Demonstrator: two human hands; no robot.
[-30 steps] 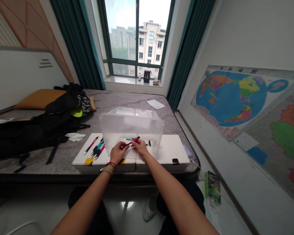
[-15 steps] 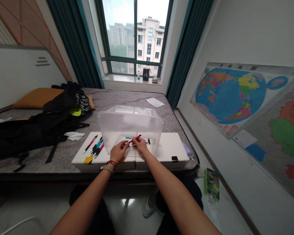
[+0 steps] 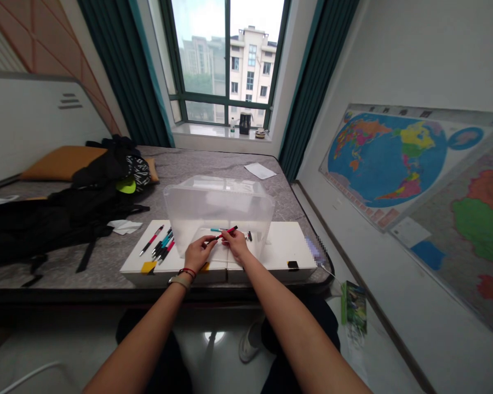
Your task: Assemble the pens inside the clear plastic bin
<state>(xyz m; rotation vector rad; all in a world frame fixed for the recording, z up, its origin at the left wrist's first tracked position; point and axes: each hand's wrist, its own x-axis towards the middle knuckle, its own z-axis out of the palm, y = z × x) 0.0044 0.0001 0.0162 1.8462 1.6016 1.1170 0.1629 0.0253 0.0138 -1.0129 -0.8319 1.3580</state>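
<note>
Between my two hands is a red and black pen (image 3: 227,233), tilted up to the right. My left hand (image 3: 199,254) pinches its lower dark end, and my right hand (image 3: 236,245) closes round the red part near the upper end. Both hands are at the open front of a clear plastic bin (image 3: 219,205) lying on its side. Behind the fingers, a blue pen part (image 3: 217,230) and small black pieces (image 3: 250,236) lie in the bin, partly hidden. To the left, several pens (image 3: 163,246) form a loose pile beside a single red pen (image 3: 151,241).
Beneath the bin are white flat boxes (image 3: 285,243) with yellow tape (image 3: 148,267) and black tape (image 3: 293,266). They rest on a grey mattress (image 3: 189,158). A black bag (image 3: 57,224), crumpled tissue (image 3: 124,226) and paper sheet (image 3: 260,171) lie around.
The pen and both hands have barely moved; the pen's upper end is very slightly further right. The pens and bin stay where they were.
</note>
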